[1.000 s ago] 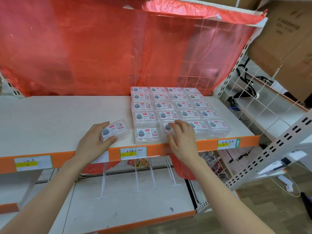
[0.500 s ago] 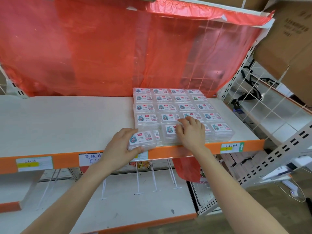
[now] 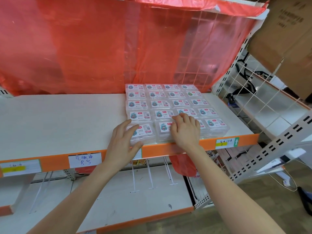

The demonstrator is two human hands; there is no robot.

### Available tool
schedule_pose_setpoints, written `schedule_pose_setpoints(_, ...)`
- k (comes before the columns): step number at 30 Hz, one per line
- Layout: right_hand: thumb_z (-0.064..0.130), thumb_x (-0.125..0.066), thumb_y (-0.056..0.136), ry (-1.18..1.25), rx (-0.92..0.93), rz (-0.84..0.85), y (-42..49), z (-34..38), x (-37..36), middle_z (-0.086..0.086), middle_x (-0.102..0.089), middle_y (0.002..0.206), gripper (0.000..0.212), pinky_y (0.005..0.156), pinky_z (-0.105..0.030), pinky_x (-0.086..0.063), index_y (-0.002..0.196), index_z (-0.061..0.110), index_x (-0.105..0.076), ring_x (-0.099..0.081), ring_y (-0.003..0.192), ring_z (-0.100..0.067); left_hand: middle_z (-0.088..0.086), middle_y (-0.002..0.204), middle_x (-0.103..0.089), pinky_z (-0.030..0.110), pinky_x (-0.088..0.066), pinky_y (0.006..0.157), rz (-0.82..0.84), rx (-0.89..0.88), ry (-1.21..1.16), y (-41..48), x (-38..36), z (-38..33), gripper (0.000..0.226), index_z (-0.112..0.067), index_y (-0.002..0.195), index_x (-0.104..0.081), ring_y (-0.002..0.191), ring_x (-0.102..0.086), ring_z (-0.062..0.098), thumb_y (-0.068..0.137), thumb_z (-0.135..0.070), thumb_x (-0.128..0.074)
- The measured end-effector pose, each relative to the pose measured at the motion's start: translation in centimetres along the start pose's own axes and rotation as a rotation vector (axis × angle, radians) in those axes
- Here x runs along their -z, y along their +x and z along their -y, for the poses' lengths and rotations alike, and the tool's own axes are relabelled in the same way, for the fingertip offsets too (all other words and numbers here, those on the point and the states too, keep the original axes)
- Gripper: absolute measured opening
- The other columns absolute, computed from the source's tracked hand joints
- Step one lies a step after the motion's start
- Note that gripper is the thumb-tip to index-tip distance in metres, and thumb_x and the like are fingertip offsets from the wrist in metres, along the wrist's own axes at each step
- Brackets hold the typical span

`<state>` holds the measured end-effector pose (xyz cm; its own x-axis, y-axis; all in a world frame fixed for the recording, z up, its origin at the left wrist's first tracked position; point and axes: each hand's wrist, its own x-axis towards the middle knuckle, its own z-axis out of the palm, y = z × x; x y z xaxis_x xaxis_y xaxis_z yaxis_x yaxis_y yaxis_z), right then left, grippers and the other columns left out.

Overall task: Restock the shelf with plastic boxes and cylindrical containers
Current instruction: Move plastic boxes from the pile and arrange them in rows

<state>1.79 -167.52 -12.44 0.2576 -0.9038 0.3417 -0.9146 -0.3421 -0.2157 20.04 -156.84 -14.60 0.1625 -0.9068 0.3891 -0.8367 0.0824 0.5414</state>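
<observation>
1. Your left hand (image 3: 123,142) grips the front-left box (image 3: 145,132), fingers over its top and left side and thumb against its front wall. That hold lets you square it into the corner slot.
2. The box sits at centre frame, at the shelf's (image 3: 59,119) front edge, touching the block of plastic boxes (image 3: 162,102) beside and behind it.
3. Your right hand (image 3: 184,130) lies flat across the neighbouring front-row boxes, clamped on nothing. It's likely bracing the row so it doesn't shift.
4. Labels all face up and the rows are packed tight. That's tidy facing, I'd judge, leaving the bare left stretch of shelf for more stock.
</observation>
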Motion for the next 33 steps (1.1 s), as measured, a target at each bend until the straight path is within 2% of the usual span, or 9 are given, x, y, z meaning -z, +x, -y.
schedule_pose_setpoints(3, 0.037, -0.017, 0.083, 0.002, -0.008, 0.006, 0.1, 0.0, -0.2, -0.005, -0.053, 0.128, 0.06, 0.096, -0.037, -0.024, 0.122, 0.018, -0.058, -0.044, 0.116, -0.027, 0.024, 0.127, -0.048, 0.039, -0.032, 0.095, -0.066, -0.048, 0.055, -1.1, 0.2, -0.1, 0.046, -0.001, 0.117, -0.058, 0.116, -0.044, 0.037, 0.076, -0.021, -0.065)
schedule_pose_setpoints(7, 0.043, -0.002, 0.074, 0.01, -0.009, -0.03, 0.0, 0.1, -0.3, -0.005, -0.055, 0.126, 0.078, 0.095, -0.038, -0.025, 0.12, 0.017, -0.06, -0.046, 0.114, -0.028, 0.025, 0.121, -0.051, 0.046, -0.041, 0.089, -0.051, -0.068, 0.094, -3.0, 0.1, -0.3, 0.046, -0.001, 0.116, -0.059, 0.11, -0.045, 0.031, 0.079, -0.028, -0.053)
schedule_pose_setpoints(10, 0.043, -0.004, 0.074, 0.027, -0.016, -0.049, 0.0, 0.2, -0.3, -0.006, -0.057, 0.122, 0.077, 0.095, -0.038, -0.025, 0.116, 0.015, -0.062, -0.048, 0.112, -0.029, 0.027, 0.124, -0.05, 0.051, -0.048, 0.084, 0.004, -0.056, 0.115, -3.3, 0.0, -0.3, 0.049, 0.002, 0.118, -0.058, 0.104, -0.056, 0.042, 0.074, -0.019, -0.061)
schedule_pose_setpoints(23, 0.043, -0.004, 0.075, 0.026, -0.015, -0.048, 0.0, 0.2, -0.3, -0.006, -0.056, 0.123, 0.076, 0.096, -0.038, -0.026, 0.116, 0.016, -0.062, -0.047, 0.113, -0.029, 0.02, 0.143, -0.035, 0.047, -0.041, 0.096, 0.096, -0.045, 0.118, -2.7, 0.2, -0.2, 0.064, -0.005, 0.139, -0.037, 0.126, -0.043, 0.035, 0.081, -0.028, -0.051)
schedule_pose_setpoints(26, 0.044, -0.003, 0.075, 0.016, -0.014, -0.044, 0.1, 0.2, -0.2, -0.005, -0.055, 0.124, 0.077, 0.096, -0.038, -0.025, 0.118, 0.017, -0.061, -0.046, 0.114, -0.028, 0.015, 0.145, -0.031, 0.042, -0.038, 0.101, 0.07, -0.036, 0.054, -2.7, 0.2, -0.2, 0.063, -0.006, 0.141, -0.033, 0.13, -0.038, 0.029, 0.084, -0.026, -0.055)
schedule_pose_setpoints(29, 0.044, -0.002, 0.074, 0.006, -0.014, -0.04, 0.1, 0.2, -0.2, -0.004, -0.055, 0.124, 0.078, 0.095, -0.037, -0.024, 0.119, 0.018, -0.06, -0.045, 0.114, -0.027, -0.003, 0.135, -0.031, 0.01, -0.018, 0.103, -0.022, 0.031, -0.14, -1.7, 0.5, -0.7, 0.063, -0.004, 0.139, -0.033, 0.127, -0.025, 0.001, 0.085, -0.017, -0.061)
schedule_pose_setpoints(30, 0.044, -0.002, 0.074, 0.004, -0.013, -0.037, 0.0, 0.2, -0.2, -0.004, -0.055, 0.125, 0.078, 0.095, -0.036, -0.024, 0.119, 0.018, -0.06, -0.045, 0.114, -0.027, -0.005, 0.13, -0.032, 0.002, -0.013, 0.1, -0.05, 0.076, -0.197, -1.2, 0.6, -0.9, 0.06, -0.002, 0.139, -0.033, 0.125, -0.025, 0.0, 0.086, -0.014, -0.06)
schedule_pose_setpoints(31, 0.043, -0.002, 0.075, 0.002, -0.012, -0.034, 0.1, 0.2, -0.1, -0.003, -0.055, 0.125, 0.077, 0.095, -0.036, -0.024, 0.119, 0.018, -0.06, -0.045, 0.115, -0.026, -0.004, 0.131, -0.035, 0.002, -0.011, 0.1, -0.058, 0.151, -0.26, -0.5, 0.6, -0.8, 0.059, -0.001, 0.14, -0.031, 0.128, -0.027, 0.005, 0.089, -0.014, -0.057)
schedule_pose_setpoints(33, 0.041, -0.007, 0.08, -0.002, -0.012, -0.026, 0.1, 0.1, -0.2, -0.003, -0.054, 0.126, 0.07, 0.096, -0.037, -0.024, 0.12, 0.018, -0.059, -0.044, 0.116, -0.026, 0.002, 0.146, -0.03, 0.017, -0.017, 0.107, 0.003, 0.375, -0.392, 1.0, 1.0, -0.6, 0.059, -0.007, 0.144, -0.023, 0.136, -0.027, 0.014, 0.094, -0.023, -0.049)
